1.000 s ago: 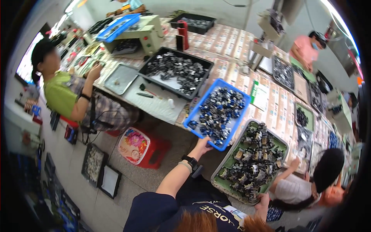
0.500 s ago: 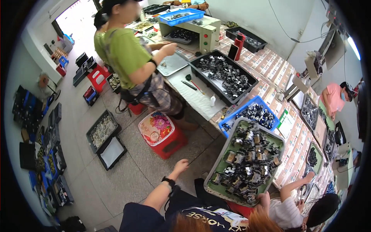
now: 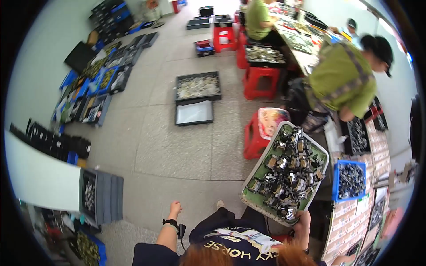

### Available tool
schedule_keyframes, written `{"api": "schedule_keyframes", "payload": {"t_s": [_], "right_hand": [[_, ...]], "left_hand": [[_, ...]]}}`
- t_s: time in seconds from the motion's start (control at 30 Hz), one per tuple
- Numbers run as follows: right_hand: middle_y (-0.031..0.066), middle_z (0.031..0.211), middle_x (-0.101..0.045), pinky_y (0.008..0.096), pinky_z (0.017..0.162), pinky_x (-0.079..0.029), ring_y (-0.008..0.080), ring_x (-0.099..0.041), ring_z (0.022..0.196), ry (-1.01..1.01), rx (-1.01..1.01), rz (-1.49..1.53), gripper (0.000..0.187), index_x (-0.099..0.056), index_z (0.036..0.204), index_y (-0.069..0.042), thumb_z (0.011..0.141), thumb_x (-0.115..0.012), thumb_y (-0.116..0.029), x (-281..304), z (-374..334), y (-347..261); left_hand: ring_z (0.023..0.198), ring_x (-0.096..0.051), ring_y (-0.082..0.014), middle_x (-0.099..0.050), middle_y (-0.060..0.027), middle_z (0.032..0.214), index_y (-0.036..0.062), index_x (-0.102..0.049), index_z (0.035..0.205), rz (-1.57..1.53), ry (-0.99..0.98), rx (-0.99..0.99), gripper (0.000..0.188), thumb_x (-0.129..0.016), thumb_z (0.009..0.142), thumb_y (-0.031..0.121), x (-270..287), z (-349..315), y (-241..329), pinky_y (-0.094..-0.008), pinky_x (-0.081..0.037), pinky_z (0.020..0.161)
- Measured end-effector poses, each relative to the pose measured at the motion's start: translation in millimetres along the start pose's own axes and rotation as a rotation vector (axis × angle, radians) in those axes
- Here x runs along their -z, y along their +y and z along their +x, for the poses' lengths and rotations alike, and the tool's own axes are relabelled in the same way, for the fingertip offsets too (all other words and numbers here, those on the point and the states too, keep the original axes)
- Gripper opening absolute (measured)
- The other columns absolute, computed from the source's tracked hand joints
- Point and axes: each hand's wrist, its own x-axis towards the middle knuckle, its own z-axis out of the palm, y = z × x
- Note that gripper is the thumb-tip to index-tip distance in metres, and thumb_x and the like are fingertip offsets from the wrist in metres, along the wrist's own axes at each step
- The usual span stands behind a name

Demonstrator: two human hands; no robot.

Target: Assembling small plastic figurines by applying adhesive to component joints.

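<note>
My right hand [image 3: 302, 220] is closed on the near right corner of a green tray [image 3: 262, 177] with a pale rim. The tray is tilted out in front of me and holds many small dark and silvery metal assemblies [image 3: 284, 170], some with brownish blocks. What supports its far end cannot be seen; that end overlaps a red stool [image 3: 253, 139] with a patterned top. My left hand [image 3: 175, 207], with a black band on its wrist, hangs over the floor at my left. It is empty, its fingers loosely extended.
At right, a worktable [image 3: 350, 219] carries a blue tray of metal parts [image 3: 352, 179]. A co-worker in green [image 3: 341, 80] bends beside it; another sits farther off. Two black trays [image 3: 197, 86] lie on the floor ahead. Grey crates [image 3: 106, 195] and rows of bins [image 3: 95, 82] stand left.
My view and body have turned left, and the tray has come away from the table's blue tray with my right hand still on it. The co-worker in green now bends forward.
</note>
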Motion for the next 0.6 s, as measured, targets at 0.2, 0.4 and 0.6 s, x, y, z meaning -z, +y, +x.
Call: {"api": "schedule_keyframes", "payload": {"t_s": [0.2, 0.4, 0.6], "right_hand": [[0.0156, 0.086, -0.055, 0.0371, 0.067, -0.048, 0.0308, -0.056, 0.074, -0.144, -0.246, -0.087, 0.050, -0.049, 0.095, 0.008, 0.046, -0.036, 0.007, -162.1, -50.6, 19.1], [0.0162, 0.087, -0.057, 0.0441, 0.072, -0.049, 0.0324, -0.058, 0.076, -0.331, -0.333, -0.275, 0.050, -0.050, 0.096, 0.007, 0.049, -0.037, 0.003, -240.6, 43.1, 54.6], [0.0151, 0.082, -0.057, 0.0447, 0.068, -0.049, 0.0317, -0.058, 0.074, -0.327, -0.444, -0.368, 0.042, -0.051, 0.090, 0.005, 0.050, -0.038, 0.000, -429.1, 39.1, 85.9]], "left_hand": [[0.065, -0.057, -0.0203, -0.056, -0.0090, 0.078, 0.0050, -0.052, 0.093, -0.408, 0.160, 0.279, 0.020, -0.047, 0.077, 0.015, 140.2, -38.3, -176.1, -0.0326, -0.045, 0.051], [0.071, -0.055, -0.0189, -0.054, -0.0065, 0.079, 0.0061, -0.052, 0.095, -0.720, 0.123, 0.260, 0.021, -0.051, 0.078, 0.020, 106.8, -41.7, -107.3, -0.0322, -0.047, 0.057], [0.086, -0.058, -0.0245, -0.061, -0.0131, 0.091, 0.0049, -0.056, 0.105, -0.087, 0.342, -0.134, 0.033, -0.048, 0.076, 0.021, 277.4, 14.3, -26.3, -0.0346, -0.045, 0.073]]}}
